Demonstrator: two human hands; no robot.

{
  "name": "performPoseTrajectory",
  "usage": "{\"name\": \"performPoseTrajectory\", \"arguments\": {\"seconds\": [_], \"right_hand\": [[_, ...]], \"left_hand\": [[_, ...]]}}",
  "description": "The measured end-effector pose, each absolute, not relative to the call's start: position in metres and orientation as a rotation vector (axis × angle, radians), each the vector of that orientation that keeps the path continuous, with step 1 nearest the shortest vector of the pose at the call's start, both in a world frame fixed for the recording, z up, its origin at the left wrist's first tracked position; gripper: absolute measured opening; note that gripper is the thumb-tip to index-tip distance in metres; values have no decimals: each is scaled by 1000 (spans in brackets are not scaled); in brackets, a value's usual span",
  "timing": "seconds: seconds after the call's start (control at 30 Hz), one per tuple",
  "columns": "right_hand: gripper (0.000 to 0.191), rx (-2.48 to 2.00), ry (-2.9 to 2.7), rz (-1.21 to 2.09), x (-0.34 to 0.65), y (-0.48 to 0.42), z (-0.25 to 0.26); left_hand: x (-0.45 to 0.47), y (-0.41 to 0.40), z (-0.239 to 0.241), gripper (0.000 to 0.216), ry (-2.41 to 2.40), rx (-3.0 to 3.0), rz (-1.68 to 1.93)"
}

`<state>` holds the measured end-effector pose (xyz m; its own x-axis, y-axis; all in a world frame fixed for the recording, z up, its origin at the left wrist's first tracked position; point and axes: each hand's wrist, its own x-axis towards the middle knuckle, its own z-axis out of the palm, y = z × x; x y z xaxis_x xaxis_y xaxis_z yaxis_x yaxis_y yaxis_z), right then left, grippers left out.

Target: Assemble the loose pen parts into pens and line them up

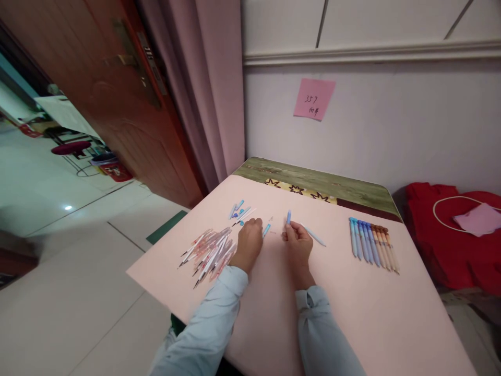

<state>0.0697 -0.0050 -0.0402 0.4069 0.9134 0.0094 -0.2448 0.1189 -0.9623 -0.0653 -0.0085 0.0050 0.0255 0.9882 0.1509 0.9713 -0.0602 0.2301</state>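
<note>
Sleeves, pale blue, enter from the bottom edge and run up to the middle of the pink-covered bench.

Left of centre: heap of thin refills, tips fanned toward the lower left, lying just beside the left hand. Above it is a smaller cluster of blue parts. The kinds are kept in separate piles, probably so that each stays within reach.

Left hand: knuckles up, fingers curled. A short blue piece sits at the fingertips; cannot tell whether it is pinched or only touched.

Right hand: close beside the left but apart from it, clamped on a pale pen barrel that slants out to the lower right. A blue end shows above the fingers.

Upper centre, on the wall: pink sticky note, writing too small to read.

Right of centre: row of pens laid side by side and parallel, blue ones to the left, brownish ones to the right; apparently ordered by colour.

Far right, off the bench: red bag with a white cord handle. A pink sheet lies on top; the contents are hidden.
</note>
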Motion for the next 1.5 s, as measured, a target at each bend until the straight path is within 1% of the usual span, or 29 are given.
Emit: {"name": "performPoseTrajectory", "arguments": {"seconds": [0.1, 0.27, 0.43, 0.57, 0.67, 0.8, 0.93, 1.03, 1.17, 1.3, 1.4, 1.5], "right_hand": [[42, -1139, -731, 980, 70, -5, -40], [39, -1155, -741, 956, 71, -4, -41], [39, -1166, -732, 950, 72, -4, -38], [41, -1196, -706, 925, 73, -4, -36], [40, -1199, -708, 910, 74, -4, -37], [40, -1216, -736, 900, 73, -5, -35], [37, -1241, -760, 883, 71, -5, -30], [37, -1252, -752, 874, 70, -5, -27], [43, -1279, -667, 858, 74, -3, -29], [44, -1300, -584, 813, 79, -2, -33], [43, -1265, -542, 821, 81, -3, -35], [43, -1245, -541, 820, 80, -3, -35]], "left_hand": [[-56, -13, 8, 24, 2058, 2269, 403], [-56, -13, -1, 26, 2051, 2233, 416], [-50, -14, 4, 31, 1987, 2261, 627], [-28, -9, 16, 23, 1826, 2287, 816], [-14, 3, 14, 21, 1696, 2132, 1016], [-10, 18, -3, 17, 1521, 1715, 1253], [-15, 19, -12, 9, 1238, 1311, 1384], [-13, 11, -9, 11, 1209, 1231, 1441], [-3, -6, -3, 11, 1304, 1386, 1513], [5, -20, -2, 20, 1278, 1846, 1542], [7, -28, -3, 28, 988, 2345, 1520], [10, -36, -2, 31, 651, 2595, 1479]]}}
